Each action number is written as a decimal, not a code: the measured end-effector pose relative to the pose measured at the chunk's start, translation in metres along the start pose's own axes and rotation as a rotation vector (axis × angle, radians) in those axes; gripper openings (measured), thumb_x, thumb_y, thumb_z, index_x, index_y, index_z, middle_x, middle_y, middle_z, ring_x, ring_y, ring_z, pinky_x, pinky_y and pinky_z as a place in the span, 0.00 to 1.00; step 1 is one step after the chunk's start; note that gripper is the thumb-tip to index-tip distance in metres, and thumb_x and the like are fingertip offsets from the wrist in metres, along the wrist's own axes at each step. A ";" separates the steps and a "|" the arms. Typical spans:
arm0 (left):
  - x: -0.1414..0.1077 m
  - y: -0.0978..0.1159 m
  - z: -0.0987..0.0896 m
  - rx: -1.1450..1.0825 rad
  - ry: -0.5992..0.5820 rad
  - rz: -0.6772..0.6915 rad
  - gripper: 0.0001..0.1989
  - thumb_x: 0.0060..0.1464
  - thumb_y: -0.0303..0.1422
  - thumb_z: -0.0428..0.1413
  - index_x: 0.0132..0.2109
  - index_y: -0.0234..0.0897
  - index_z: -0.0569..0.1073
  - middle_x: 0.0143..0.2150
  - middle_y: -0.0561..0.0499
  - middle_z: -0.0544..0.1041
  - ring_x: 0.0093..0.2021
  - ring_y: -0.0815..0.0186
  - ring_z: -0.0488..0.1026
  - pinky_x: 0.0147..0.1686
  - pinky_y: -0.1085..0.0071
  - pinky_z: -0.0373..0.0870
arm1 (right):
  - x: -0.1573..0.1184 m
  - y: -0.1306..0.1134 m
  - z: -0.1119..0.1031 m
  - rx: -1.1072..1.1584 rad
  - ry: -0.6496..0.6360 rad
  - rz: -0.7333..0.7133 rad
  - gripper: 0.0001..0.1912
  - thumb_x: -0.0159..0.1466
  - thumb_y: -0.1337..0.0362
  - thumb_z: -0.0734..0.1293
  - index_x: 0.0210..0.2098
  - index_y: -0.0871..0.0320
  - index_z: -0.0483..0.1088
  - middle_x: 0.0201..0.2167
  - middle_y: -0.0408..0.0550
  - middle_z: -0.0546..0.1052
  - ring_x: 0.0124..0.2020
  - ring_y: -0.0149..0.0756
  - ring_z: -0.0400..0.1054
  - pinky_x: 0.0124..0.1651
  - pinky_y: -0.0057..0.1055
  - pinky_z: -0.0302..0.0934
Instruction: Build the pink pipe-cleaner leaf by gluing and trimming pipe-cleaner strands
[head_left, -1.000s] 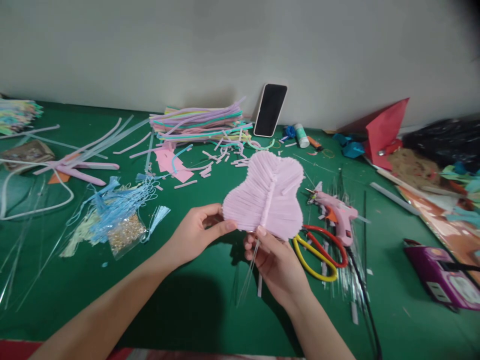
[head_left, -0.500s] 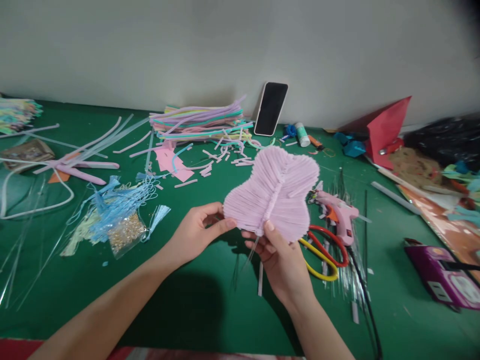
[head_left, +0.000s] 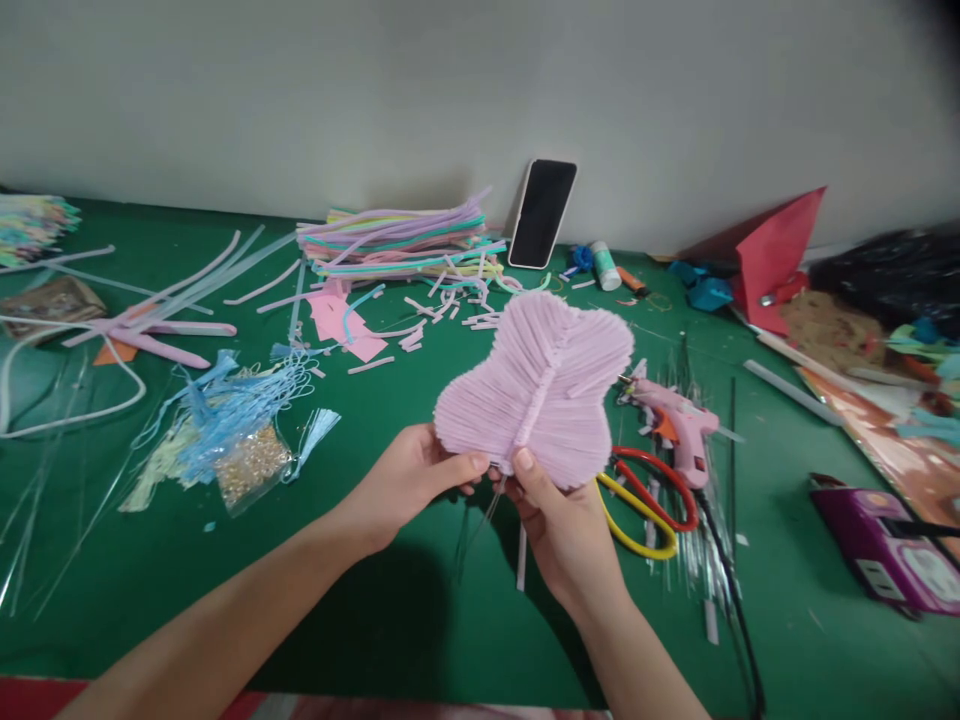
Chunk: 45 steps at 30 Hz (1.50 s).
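Note:
A lilac, ribbed butterfly-shaped piece (head_left: 540, 390) made of fuzzy stems is held up above the green table, tilted, with a thicker ridge down its middle. My left hand (head_left: 412, 480) grips its lower left edge, thumb in front and fingers behind. My right hand (head_left: 559, 530) pinches the lower end of the ridge, its thumb on top and its other fingers underneath. Thin wires (head_left: 491, 500) stick out below, between the two hands.
Scissors (head_left: 645, 540) and a pink glue gun (head_left: 686, 435) lie right of the hands. Behind are a stem bundle (head_left: 397, 240) and a leaning phone (head_left: 542, 215). Blue tassels (head_left: 232, 410) and a bead bag (head_left: 253, 468) lie left; a purple case (head_left: 885, 550) sits far right.
The lilac piece has shifted slightly left. My left thumb has slid right along its lower edge, closer to my right thumb.

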<state>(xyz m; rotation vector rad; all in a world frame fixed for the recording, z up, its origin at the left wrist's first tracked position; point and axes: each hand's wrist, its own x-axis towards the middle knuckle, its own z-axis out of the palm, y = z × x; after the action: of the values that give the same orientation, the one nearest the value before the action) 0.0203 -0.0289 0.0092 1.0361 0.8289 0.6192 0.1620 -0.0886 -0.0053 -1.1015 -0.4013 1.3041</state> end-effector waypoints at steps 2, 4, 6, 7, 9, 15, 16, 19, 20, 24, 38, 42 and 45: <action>0.000 -0.001 0.001 -0.020 -0.005 0.007 0.08 0.50 0.35 0.63 0.33 0.33 0.77 0.30 0.50 0.77 0.30 0.68 0.71 0.33 0.72 0.69 | 0.001 0.000 0.000 -0.015 -0.013 -0.011 0.10 0.52 0.61 0.77 0.34 0.53 0.77 0.28 0.41 0.80 0.26 0.30 0.70 0.32 0.29 0.66; 0.000 -0.003 0.003 -0.045 -0.010 0.016 0.08 0.51 0.36 0.62 0.33 0.33 0.77 0.30 0.50 0.77 0.31 0.67 0.71 0.33 0.72 0.69 | 0.001 0.001 0.000 -0.023 -0.023 -0.012 0.09 0.53 0.60 0.76 0.33 0.53 0.77 0.28 0.41 0.79 0.26 0.30 0.70 0.33 0.29 0.66; 0.000 -0.005 0.004 -0.073 0.006 0.025 0.08 0.51 0.36 0.62 0.33 0.34 0.77 0.30 0.50 0.77 0.32 0.67 0.71 0.33 0.72 0.69 | 0.001 0.001 0.000 -0.020 -0.025 -0.010 0.09 0.53 0.60 0.76 0.33 0.53 0.77 0.27 0.41 0.79 0.27 0.31 0.70 0.34 0.30 0.67; 0.000 -0.006 0.004 -0.086 0.018 0.028 0.08 0.51 0.36 0.63 0.33 0.34 0.77 0.30 0.50 0.77 0.32 0.67 0.71 0.33 0.72 0.68 | 0.002 0.001 0.000 -0.019 -0.024 -0.011 0.09 0.53 0.60 0.76 0.33 0.53 0.77 0.27 0.41 0.79 0.27 0.31 0.70 0.34 0.30 0.67; 0.001 -0.007 0.004 -0.100 0.034 0.027 0.08 0.51 0.36 0.63 0.32 0.34 0.77 0.30 0.51 0.77 0.31 0.68 0.71 0.32 0.72 0.68 | 0.002 0.001 0.001 -0.020 -0.018 -0.022 0.08 0.53 0.60 0.76 0.32 0.53 0.78 0.27 0.41 0.79 0.27 0.31 0.70 0.34 0.30 0.67; 0.000 -0.005 0.005 -0.035 0.014 -0.005 0.07 0.49 0.34 0.64 0.32 0.35 0.78 0.29 0.53 0.77 0.29 0.70 0.69 0.31 0.74 0.67 | 0.001 0.000 0.001 0.014 -0.008 -0.028 0.09 0.53 0.62 0.76 0.34 0.53 0.78 0.30 0.41 0.80 0.30 0.29 0.71 0.35 0.26 0.68; 0.000 -0.004 0.005 -0.034 0.022 -0.006 0.07 0.48 0.34 0.65 0.32 0.35 0.78 0.28 0.53 0.77 0.29 0.70 0.69 0.31 0.74 0.67 | 0.000 0.000 0.001 0.028 -0.008 -0.018 0.09 0.53 0.62 0.77 0.34 0.53 0.78 0.31 0.41 0.80 0.29 0.28 0.71 0.34 0.25 0.68; 0.000 -0.005 0.006 -0.052 0.048 -0.015 0.07 0.48 0.34 0.65 0.30 0.34 0.78 0.27 0.54 0.77 0.29 0.69 0.70 0.32 0.73 0.67 | 0.000 0.001 0.001 0.052 -0.010 0.005 0.10 0.52 0.63 0.77 0.34 0.53 0.78 0.30 0.40 0.80 0.28 0.26 0.71 0.32 0.22 0.67; 0.000 -0.005 0.006 -0.070 0.055 -0.015 0.07 0.47 0.34 0.66 0.31 0.34 0.78 0.27 0.54 0.77 0.29 0.69 0.70 0.33 0.73 0.67 | 0.000 0.001 0.001 0.055 -0.011 0.007 0.10 0.52 0.63 0.77 0.34 0.53 0.78 0.29 0.39 0.80 0.28 0.26 0.70 0.32 0.22 0.67; 0.001 -0.007 0.006 -0.125 0.031 0.014 0.08 0.48 0.33 0.66 0.35 0.34 0.79 0.31 0.52 0.79 0.32 0.68 0.73 0.38 0.72 0.69 | 0.001 0.001 0.001 0.051 -0.025 0.003 0.07 0.53 0.63 0.77 0.32 0.55 0.78 0.28 0.40 0.79 0.27 0.25 0.70 0.32 0.22 0.68; 0.003 -0.006 0.008 -0.183 0.083 -0.012 0.09 0.43 0.33 0.69 0.25 0.34 0.78 0.23 0.56 0.77 0.26 0.73 0.70 0.30 0.78 0.68 | 0.000 0.004 0.001 0.010 -0.019 0.015 0.09 0.54 0.60 0.76 0.34 0.55 0.78 0.31 0.40 0.80 0.30 0.26 0.71 0.34 0.22 0.68; 0.002 -0.007 0.008 -0.222 0.062 0.022 0.06 0.45 0.31 0.68 0.28 0.35 0.80 0.25 0.55 0.79 0.28 0.71 0.74 0.33 0.76 0.71 | 0.000 0.005 0.001 0.009 -0.037 0.044 0.09 0.55 0.59 0.76 0.32 0.56 0.77 0.27 0.39 0.78 0.27 0.25 0.70 0.31 0.22 0.67; 0.001 -0.007 0.007 -0.210 0.027 0.044 0.06 0.47 0.31 0.67 0.28 0.34 0.80 0.25 0.54 0.79 0.28 0.70 0.74 0.33 0.75 0.71 | 0.000 0.006 -0.001 -0.007 -0.050 0.037 0.10 0.54 0.58 0.76 0.30 0.57 0.77 0.24 0.39 0.76 0.25 0.25 0.69 0.29 0.22 0.67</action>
<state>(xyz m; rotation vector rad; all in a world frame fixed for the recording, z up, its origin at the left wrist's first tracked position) 0.0274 -0.0341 0.0043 0.8576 0.7489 0.7430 0.1593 -0.0892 -0.0102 -1.0884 -0.4242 1.3661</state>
